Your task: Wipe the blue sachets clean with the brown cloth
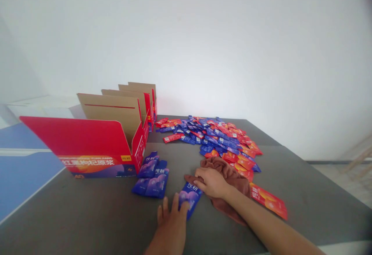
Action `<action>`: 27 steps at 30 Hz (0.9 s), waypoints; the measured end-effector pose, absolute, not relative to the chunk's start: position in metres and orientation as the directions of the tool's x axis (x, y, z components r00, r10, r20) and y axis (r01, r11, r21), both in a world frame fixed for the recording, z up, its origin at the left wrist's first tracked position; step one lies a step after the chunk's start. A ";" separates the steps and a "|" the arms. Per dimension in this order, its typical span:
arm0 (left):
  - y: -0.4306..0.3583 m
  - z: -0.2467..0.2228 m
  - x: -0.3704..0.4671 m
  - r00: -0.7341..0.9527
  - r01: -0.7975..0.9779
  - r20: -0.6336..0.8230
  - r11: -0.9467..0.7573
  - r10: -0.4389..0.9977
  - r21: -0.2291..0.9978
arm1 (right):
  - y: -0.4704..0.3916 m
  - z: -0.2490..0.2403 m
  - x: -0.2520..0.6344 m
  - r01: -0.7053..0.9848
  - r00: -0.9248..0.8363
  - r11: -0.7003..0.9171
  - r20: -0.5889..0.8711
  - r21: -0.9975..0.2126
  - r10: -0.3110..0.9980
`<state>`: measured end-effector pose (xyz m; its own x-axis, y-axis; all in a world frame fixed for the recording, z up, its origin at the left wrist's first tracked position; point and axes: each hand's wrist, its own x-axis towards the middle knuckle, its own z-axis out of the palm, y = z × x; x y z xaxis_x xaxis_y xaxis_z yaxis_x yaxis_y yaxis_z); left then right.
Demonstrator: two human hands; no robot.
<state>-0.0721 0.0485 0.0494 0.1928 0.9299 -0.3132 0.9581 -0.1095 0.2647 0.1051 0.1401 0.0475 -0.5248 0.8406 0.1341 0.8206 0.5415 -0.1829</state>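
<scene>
A blue pouch [190, 196] lies flat on the grey table in front of me. My left hand [172, 224] is at its lower left, fingers spread, with the thumb side on the pouch's lower edge. My right hand [211, 182] is closed on a brown cloth [232, 175], and a corner of the cloth rests on the top of the pouch. Left of that pouch, a few blue pouches [157, 181] overlap beside the nearest box. A red pouch [270, 200] lies right of the cloth, partly behind my right forearm.
Several red boxes [87, 138] with raised cardboard flaps stand in a row at the left. A heap of blue and red pouches [215, 135] covers the table's far part. Beyond the grey table [95, 216] is a white wall.
</scene>
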 end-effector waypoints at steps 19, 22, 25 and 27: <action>0.069 0.064 -0.155 0.274 0.925 -0.356 -0.143 0.893 0.353 | 0.202 0.083 0.150 0.997 -0.019 0.028 0.126 -0.070 0.992; 0.067 0.062 -0.149 0.242 0.938 -0.351 -0.125 0.905 0.323 | 0.224 0.100 0.164 0.997 0.073 -0.070 0.087 -0.038 0.993; 0.065 0.065 -0.143 0.219 0.952 -0.355 -0.119 0.909 0.283 | 0.244 0.109 0.164 0.994 0.105 -0.105 0.053 -0.007 0.993; 0.062 0.068 -0.141 0.213 0.957 -0.350 -0.123 0.912 0.261 | 0.253 0.112 0.159 0.995 0.100 -0.100 0.029 0.013 0.995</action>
<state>-0.1407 0.0624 0.0677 0.2127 0.9122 -0.3503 0.9574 -0.1229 0.2613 0.1589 0.2534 0.1118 0.1000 0.9946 0.0290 0.9948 -0.1005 0.0135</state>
